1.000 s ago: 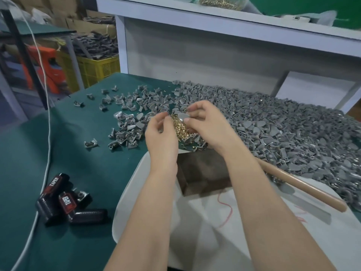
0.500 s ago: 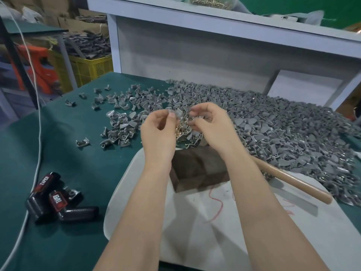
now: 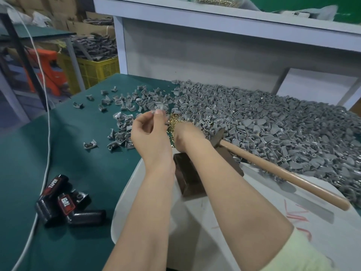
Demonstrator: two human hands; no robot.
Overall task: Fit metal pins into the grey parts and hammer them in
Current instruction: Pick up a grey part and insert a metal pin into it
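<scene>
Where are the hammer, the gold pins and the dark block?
hammer (image 3: 283, 173), head view, wooden handle.
gold pins (image 3: 173, 121), head view, middle of heap.
dark block (image 3: 190, 182), head view, left face.

On the table (image 3: 58, 153), a heap of parts (image 3: 263, 118) fills the right and rear, with scattered parts (image 3: 125, 106) to its left. A pile of pins (image 3: 173, 122) lies between them, the right hand (image 3: 184, 133) reaching into it. Just to the left, the left hand (image 3: 150, 137) pinches one part (image 3: 159, 107). In front lies a board (image 3: 234, 241) bearing a block (image 3: 191, 182). The hammer (image 3: 283, 173) rests beside the block, its handle running right across the board. Two handheld tools (image 3: 64, 204) lie front left beside a cable (image 3: 47, 124). A shelf (image 3: 234, 22) stands behind the table and a crate (image 3: 93, 71) rear left.
</scene>
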